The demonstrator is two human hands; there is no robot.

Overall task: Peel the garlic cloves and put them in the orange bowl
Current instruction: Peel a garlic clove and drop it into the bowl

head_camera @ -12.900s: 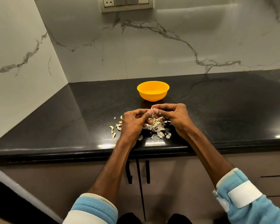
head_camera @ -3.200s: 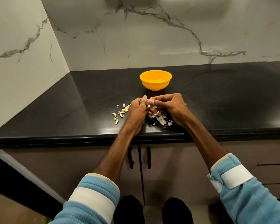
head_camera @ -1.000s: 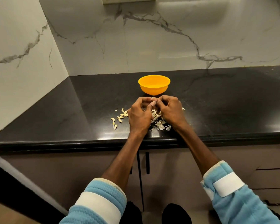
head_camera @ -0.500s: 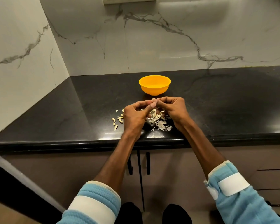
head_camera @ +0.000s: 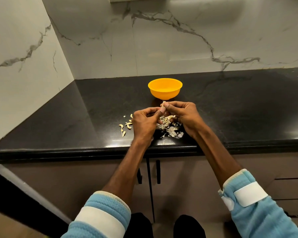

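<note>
Garlic clove (head_camera: 163, 104): a small pale piece, pinched at the fingertips where both hands meet, raised above the table and just in front of the orange bowl's near side.

The white marble wall (head_camera: 179, 48) with grey veins backs the black table (head_camera: 239, 103), which runs into a corner at the left. Below its front edge are brown cabinet doors (head_camera: 179, 182) with dark handles. Light blue sleeves (head_camera: 101, 213) with white bands cover both forearms partway.

The orange bowl (head_camera: 164, 93) stands upright on the table beyond the hands, near them but not touching.

The left hand (head_camera: 144, 123) is curled, its thumb tip pressed up against the clove. The right hand (head_camera: 184, 115) is curled too, with fingertips gripping the clove from the other side. The two hands are together at the tips, knuckles apart.

Under and between them lies a heap of papery garlic skins (head_camera: 170, 128) on the table. Left of the left hand, a few pale curved bits (head_camera: 125, 127) lie scattered; whether cloves or skins I cannot tell.
</note>
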